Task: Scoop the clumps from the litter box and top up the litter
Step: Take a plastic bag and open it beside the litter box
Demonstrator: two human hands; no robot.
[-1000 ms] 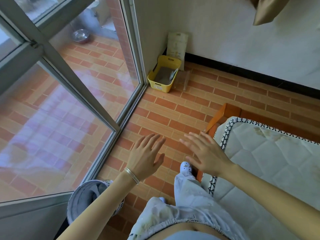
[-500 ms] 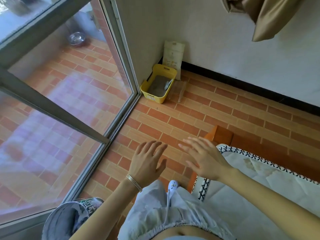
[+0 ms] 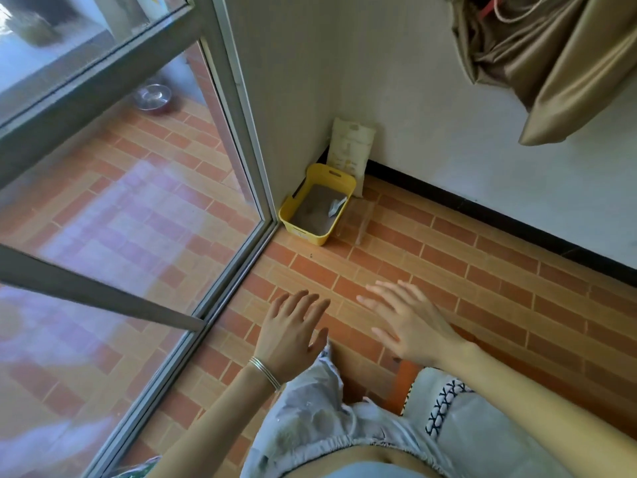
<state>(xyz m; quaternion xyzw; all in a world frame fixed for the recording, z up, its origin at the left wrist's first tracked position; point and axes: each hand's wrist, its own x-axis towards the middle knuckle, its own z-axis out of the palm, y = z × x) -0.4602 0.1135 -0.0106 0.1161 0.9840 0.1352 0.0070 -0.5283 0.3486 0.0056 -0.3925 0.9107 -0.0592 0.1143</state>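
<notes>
Fingers of the left hand are stretching forward, loosely spread and holding nothing, and those of the right hand are fanning out wide, palm down, just as empty. Both hands are hovering over the brick-pattern floor, well apart from the yellow litter box, which is sitting in the corner where the glass door is meeting the wall.

Over the last second the person has been walking toward that corner. The quilted mattress is sliding down to the bottom edge of the view, the shoe seen a moment ago is no longer showing, and the curtain is filling more of the upper right. The hands are keeping the same open pose throughout. I judge this to be the approach only, with no scooping begun.

Grey litter is lying inside the box, with a pale object, possibly the scoop, resting on it toward the right wall. A cream litter bag is leaning against the wall just behind the box, ready for the top-up, and something clear and plastic is lying just beside the box.

Print is showing on the bag and on a small sticker on the box front, but both are too small to read. Thin bangles are circling the left wrist.
</notes>
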